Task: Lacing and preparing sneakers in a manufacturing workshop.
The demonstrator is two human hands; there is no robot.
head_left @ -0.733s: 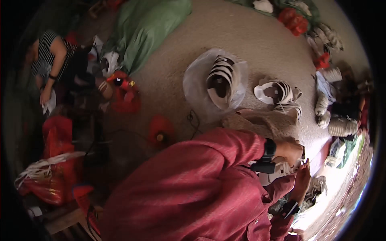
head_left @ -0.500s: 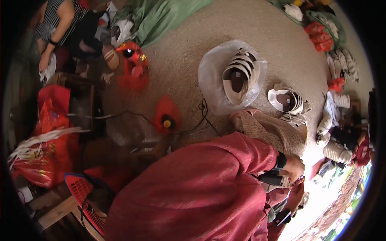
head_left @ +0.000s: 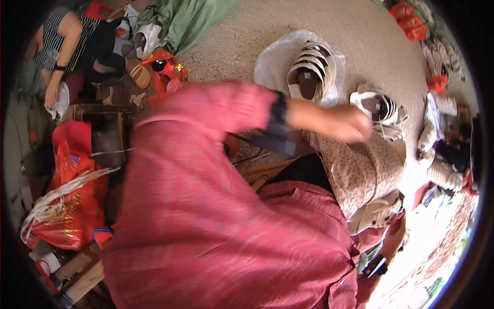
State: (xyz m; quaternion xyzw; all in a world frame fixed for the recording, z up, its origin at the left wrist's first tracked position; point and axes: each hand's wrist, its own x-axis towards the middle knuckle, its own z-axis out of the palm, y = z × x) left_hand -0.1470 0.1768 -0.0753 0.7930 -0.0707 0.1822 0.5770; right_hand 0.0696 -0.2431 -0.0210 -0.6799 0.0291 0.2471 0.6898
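Observation:
A beige shoe (head_left: 378, 212) rests against the patterned cloth (head_left: 355, 175) over my lap. My right hand (head_left: 395, 234) is closed on the shoe's right side, with a banded device on that wrist. My left hand (head_left: 346, 123) is raised above the cloth, its arm stretched across from the left with a black band at the wrist. Motion smears its fingers, and I cannot make out anything in them. Just beyond that hand lies a white-and-brown strapped shoe (head_left: 378, 107). Farther off, several nested shoes (head_left: 311, 77) sit on a clear plastic bag (head_left: 270, 64).
At the left stand a red plastic bag (head_left: 67, 216) with white cords (head_left: 51, 198) over it and a wooden frame (head_left: 98, 109). Another person (head_left: 67, 51) sits at the far left, holding a white item. Shoes (head_left: 440, 56) and red bundles (head_left: 409, 20) line the right side.
My left hand has left the shoe beside my right hand and swung up and to the left. The shoe now shows more fully. My right hand has stayed at it.

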